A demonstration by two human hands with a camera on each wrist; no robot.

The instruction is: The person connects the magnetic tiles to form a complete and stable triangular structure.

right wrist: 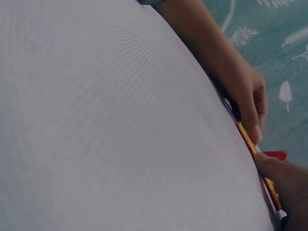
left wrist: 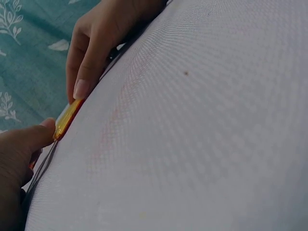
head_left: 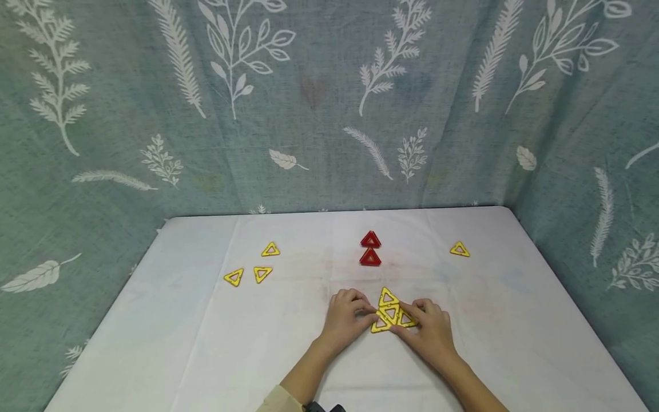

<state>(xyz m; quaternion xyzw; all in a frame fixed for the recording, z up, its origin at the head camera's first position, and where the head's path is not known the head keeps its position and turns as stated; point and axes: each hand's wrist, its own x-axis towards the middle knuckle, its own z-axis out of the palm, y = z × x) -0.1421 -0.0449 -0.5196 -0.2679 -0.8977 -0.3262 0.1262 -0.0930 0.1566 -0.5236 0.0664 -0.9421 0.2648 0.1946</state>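
Note:
Several yellow triangle tiles [head_left: 389,304] with hollow centres lie flat on the table, edge to edge in one larger triangle. My left hand [head_left: 349,319] is at the left side of this shape, its thumb and curled forefinger pinching the lower-left tile. From the right, my right hand [head_left: 430,333] grips the shape, thumb at the bottom edge and forefinger near the upper right. In the left wrist view the tiles [left wrist: 68,119] appear edge-on between both hands. The right wrist view also shows a yellow tile edge [right wrist: 246,138] between the fingers.
Beyond the hands sit two groups of red triangle tiles, a rear one [head_left: 370,245] and a front one [head_left: 370,264]. Three loose yellow triangles [head_left: 270,253] lie at the left. One more yellow triangle [head_left: 460,253] is at the right. A patterned green curtain [head_left: 329,143] surrounds the white table [head_left: 278,320].

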